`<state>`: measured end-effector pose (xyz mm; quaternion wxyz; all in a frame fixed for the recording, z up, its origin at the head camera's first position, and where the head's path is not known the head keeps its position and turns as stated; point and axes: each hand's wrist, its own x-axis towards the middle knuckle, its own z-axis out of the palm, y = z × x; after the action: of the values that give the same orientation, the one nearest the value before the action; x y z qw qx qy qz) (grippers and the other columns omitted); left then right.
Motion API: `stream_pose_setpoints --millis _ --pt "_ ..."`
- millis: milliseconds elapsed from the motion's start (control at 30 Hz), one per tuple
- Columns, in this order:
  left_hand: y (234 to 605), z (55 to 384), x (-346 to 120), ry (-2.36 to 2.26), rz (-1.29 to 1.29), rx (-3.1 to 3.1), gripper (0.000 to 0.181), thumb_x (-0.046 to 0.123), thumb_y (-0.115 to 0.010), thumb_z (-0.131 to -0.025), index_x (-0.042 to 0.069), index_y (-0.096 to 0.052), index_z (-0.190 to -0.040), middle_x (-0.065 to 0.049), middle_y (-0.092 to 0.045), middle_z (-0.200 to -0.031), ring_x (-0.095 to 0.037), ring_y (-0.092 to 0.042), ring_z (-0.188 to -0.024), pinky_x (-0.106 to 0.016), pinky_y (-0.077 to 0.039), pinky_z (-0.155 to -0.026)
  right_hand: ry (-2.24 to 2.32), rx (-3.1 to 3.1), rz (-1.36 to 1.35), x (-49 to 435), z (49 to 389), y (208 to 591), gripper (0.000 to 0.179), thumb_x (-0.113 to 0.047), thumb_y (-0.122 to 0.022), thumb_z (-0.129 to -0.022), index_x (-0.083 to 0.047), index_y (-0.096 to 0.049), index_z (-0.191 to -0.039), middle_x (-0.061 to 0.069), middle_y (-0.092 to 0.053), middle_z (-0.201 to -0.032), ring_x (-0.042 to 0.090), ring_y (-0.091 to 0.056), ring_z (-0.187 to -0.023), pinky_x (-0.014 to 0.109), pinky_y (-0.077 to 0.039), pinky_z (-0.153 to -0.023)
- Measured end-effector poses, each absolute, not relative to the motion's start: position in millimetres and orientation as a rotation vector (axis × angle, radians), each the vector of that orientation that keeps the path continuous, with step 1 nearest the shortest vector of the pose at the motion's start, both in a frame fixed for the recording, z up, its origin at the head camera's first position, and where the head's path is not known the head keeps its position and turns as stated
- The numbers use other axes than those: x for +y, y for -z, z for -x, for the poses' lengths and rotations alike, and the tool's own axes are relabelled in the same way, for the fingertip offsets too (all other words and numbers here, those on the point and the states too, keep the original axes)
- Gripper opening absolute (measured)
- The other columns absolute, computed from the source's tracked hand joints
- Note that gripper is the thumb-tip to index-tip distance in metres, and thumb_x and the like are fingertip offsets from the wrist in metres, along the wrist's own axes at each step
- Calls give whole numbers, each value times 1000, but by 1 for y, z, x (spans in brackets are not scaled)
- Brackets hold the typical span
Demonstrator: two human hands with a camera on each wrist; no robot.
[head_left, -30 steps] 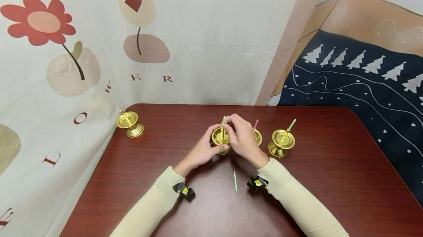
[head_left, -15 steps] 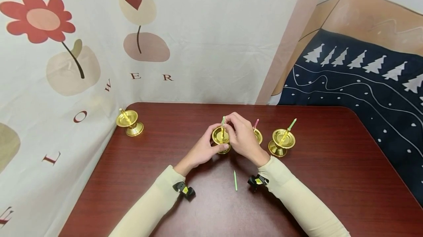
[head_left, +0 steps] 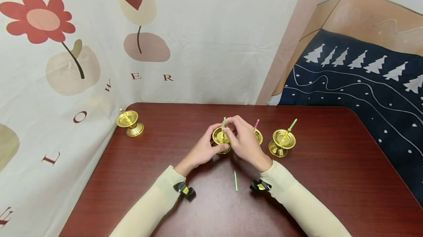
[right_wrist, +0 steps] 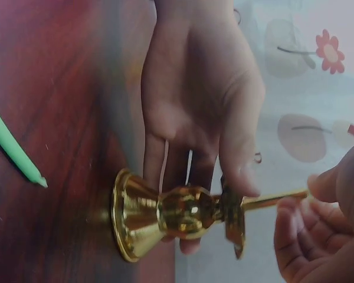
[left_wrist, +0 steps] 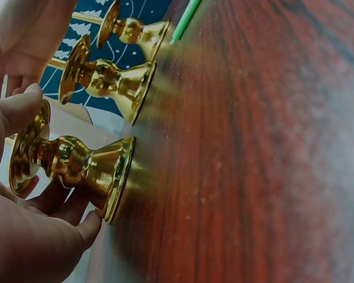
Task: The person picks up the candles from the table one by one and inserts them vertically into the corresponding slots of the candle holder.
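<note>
My left hand (head_left: 202, 151) holds a brass candle holder (head_left: 219, 137) around its dish, thumb on the near rim. In the left wrist view the base of this holder (left_wrist: 71, 162) stands on the table, with fingers along the stem. A thin green candle (head_left: 224, 121) rises upright at the top of the holder's central tube. My right hand (head_left: 246, 141) pinches there with thumb and fingers. The right wrist view shows the tube (right_wrist: 274, 199) ending between those fingertips, which hide the candle.
A loose green candle (head_left: 236, 181) lies nearer on the table (head_left: 330, 178). Just right stands a holder (head_left: 259, 137) with a pink candle (head_left: 256, 123), partly hidden, then another holder (head_left: 283, 139) with a green candle (head_left: 292, 124). A candleless holder (head_left: 133, 128) stands far left.
My right hand has shifted slightly toward me and to the right, its fingers lower around the candle's foot. My left hand keeps its hold on the holder.
</note>
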<state>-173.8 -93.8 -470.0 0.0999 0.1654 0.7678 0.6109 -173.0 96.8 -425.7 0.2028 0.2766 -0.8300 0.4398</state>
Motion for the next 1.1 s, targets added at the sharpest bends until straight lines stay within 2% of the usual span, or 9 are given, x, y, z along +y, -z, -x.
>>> stream_pose_setpoints --millis 167,433,600,833,1100 --pt "471 175 -93 -1809 -490 2283 75 8 -82 -101 11 -42 -164 -18 -60 -148 -31 -60 -135 -47 -48 -112 -1194 -2379 -746 104 154 424 22 -1 -78 -98 1 -69 -118 6 -65 -94 18 -65 -76 31 -56 -69" --pt "470 175 -96 -1804 -493 2304 81 11 -86 -98 9 -42 -165 -18 -64 -143 -31 -63 -132 -48 -47 -114 -1212 -2412 -846 132 118 426 18 2 -81 -94 -6 -72 -107 -7 -61 -87 8 -60 -73 26 -55 -64" --pt "469 175 -106 -1788 -484 2332 87 10 -89 -95 3 -39 -165 -21 -63 -150 -36 -61 -139 -52 -45 -119 -1206 -2488 -849 149 103 438 21 0 -84 -90 -9 -74 -106 -6 -62 -85 5 -61 -70 23 -53 -60" --pt "463 171 -147 -1797 -412 2407 86 11 -86 -97 -2 -35 -165 -25 -61 -152 -43 -55 -145 -59 -35 -125 -1191 -2643 -808 162 93 457 25 -10 -92 -85 -10 -73 -101 -4 -67 -91 6 -62 -73 23 -53 -63" --pt "459 170 -208 -2016 -113 2585 68 11 -82 -101 -2 -46 -157 -26 -62 -149 -40 -58 -141 -53 -39 -124 -1109 -2726 -807 160 89 472 32 -26 -96 -83 -14 -72 -100 -7 -65 -91 4 -59 -73 24 -51 -66"
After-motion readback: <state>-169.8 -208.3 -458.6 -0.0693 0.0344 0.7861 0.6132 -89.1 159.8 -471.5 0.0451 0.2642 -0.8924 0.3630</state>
